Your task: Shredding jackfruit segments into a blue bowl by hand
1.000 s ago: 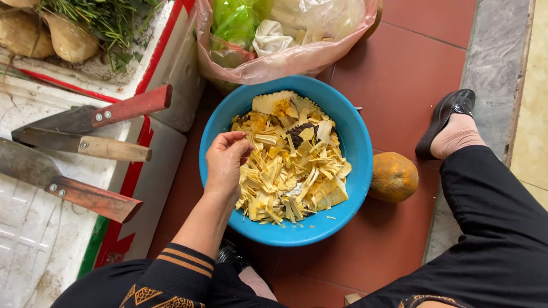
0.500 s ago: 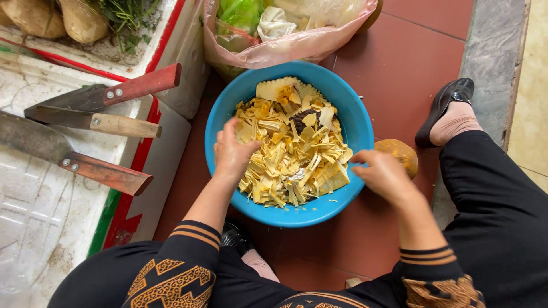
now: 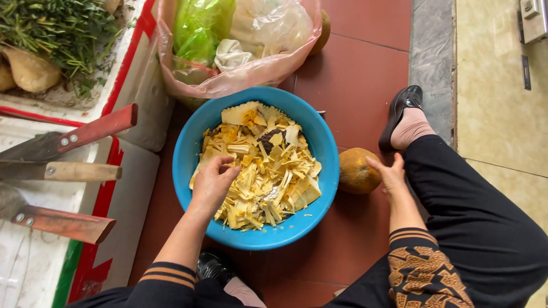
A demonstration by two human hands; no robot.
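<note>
left hand [image 3: 212, 183] in blue basin [image 3: 191, 142], knives [image 3: 74, 171] beside

Three knives [image 3: 68, 171], pink bag [image 3: 240, 74], herbs [image 3: 51, 28]

A bright blue bowl [image 3: 194, 142] holds pale yellow strips [image 3: 268, 171] with orange patches. Beside it lies a dull orange-brown fruit [image 3: 357, 171]. The floor [image 3: 365, 74] is brick red. Black sleeves [image 3: 425, 274] carry orange-brown stripes and patterning. The bag [image 3: 240, 74] is translucent pink. 3 knife handles [image 3: 97, 128] are red and tan.
</note>
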